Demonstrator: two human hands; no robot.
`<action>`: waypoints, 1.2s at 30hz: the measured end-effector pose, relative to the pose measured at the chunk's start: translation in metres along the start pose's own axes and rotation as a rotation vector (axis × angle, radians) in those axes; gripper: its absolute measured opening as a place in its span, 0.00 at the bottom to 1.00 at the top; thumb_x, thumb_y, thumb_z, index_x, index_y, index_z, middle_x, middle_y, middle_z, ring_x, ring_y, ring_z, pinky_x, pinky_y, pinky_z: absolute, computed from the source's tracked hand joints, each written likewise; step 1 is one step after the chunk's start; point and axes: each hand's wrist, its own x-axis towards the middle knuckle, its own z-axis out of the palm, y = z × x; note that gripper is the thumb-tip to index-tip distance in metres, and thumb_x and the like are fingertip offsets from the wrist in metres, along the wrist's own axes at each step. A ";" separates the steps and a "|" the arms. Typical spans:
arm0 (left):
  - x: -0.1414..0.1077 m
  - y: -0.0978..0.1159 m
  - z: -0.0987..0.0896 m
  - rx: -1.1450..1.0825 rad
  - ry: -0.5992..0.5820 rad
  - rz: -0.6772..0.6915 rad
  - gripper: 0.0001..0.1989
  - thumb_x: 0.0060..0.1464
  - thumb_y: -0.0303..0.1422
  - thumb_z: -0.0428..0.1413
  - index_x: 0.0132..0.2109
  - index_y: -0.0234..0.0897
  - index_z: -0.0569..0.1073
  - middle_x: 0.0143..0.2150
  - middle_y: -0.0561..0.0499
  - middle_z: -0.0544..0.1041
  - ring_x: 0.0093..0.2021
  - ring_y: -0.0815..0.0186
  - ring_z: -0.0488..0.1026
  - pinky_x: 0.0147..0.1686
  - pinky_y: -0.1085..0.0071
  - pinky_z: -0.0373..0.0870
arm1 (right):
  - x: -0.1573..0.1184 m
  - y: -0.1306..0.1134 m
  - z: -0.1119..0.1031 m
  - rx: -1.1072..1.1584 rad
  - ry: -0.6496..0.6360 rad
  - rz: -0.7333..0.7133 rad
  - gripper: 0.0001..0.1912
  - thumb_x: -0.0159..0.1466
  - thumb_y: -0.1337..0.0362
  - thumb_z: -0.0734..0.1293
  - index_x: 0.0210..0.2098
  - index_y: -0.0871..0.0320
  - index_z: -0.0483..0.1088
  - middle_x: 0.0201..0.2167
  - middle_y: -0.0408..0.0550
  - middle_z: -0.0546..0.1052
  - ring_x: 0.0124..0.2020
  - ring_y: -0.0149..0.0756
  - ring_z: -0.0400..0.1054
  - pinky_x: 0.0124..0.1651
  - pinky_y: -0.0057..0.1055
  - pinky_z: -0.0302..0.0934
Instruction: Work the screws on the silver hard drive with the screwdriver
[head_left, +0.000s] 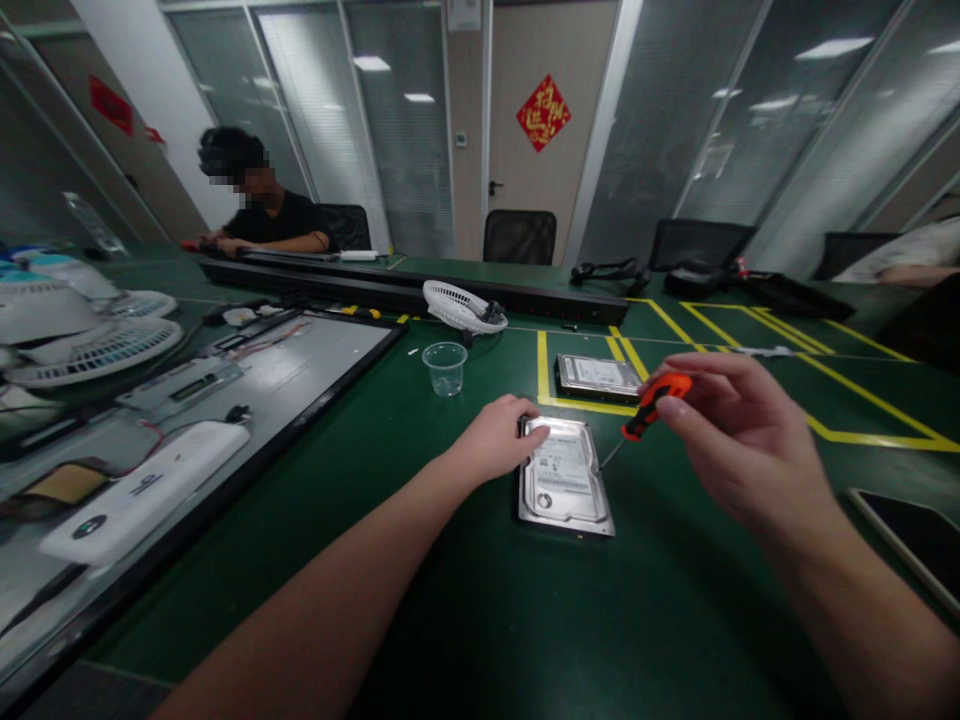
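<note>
A silver hard drive (564, 490) lies label up on the green table. My left hand (499, 437) grips its upper left edge, with the thumb over the top face. In my right hand (731, 430) is a screwdriver (654, 405) with an orange and black handle, held between thumb and fingers. Its thin shaft slants down to the left, and the tip is at the drive's right edge. Just beyond sits a second hard drive (598, 374) inside a yellow tape outline. A clear plastic cup (444, 372) stands beyond my left hand.
At the left, a large panel (300, 375) carries a white device (146, 490), near white fan parts (105, 345). A white grille (461, 305) and long black bar (390, 285) lie farther back. A phone (915, 540) is at right; a person (277, 215) sits across.
</note>
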 end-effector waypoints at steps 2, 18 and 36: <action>0.000 0.000 0.000 0.001 0.002 0.007 0.15 0.64 0.41 0.58 0.50 0.35 0.80 0.44 0.45 0.76 0.40 0.60 0.75 0.45 0.62 0.72 | 0.000 0.001 -0.001 -0.008 0.010 0.001 0.17 0.63 0.64 0.77 0.50 0.43 0.79 0.46 0.43 0.81 0.47 0.39 0.77 0.50 0.37 0.76; 0.000 -0.002 0.001 -0.001 0.011 0.013 0.15 0.64 0.40 0.58 0.50 0.35 0.80 0.44 0.46 0.77 0.41 0.61 0.75 0.45 0.63 0.72 | 0.001 -0.001 0.000 0.053 -0.015 0.018 0.15 0.65 0.63 0.75 0.51 0.45 0.80 0.48 0.45 0.83 0.51 0.42 0.78 0.55 0.40 0.76; 0.001 -0.002 0.002 0.004 0.015 0.011 0.15 0.63 0.40 0.59 0.49 0.35 0.80 0.43 0.46 0.77 0.40 0.61 0.75 0.44 0.64 0.72 | 0.000 -0.008 0.005 0.121 -0.046 0.021 0.13 0.67 0.65 0.72 0.51 0.49 0.78 0.52 0.49 0.82 0.56 0.47 0.77 0.59 0.46 0.74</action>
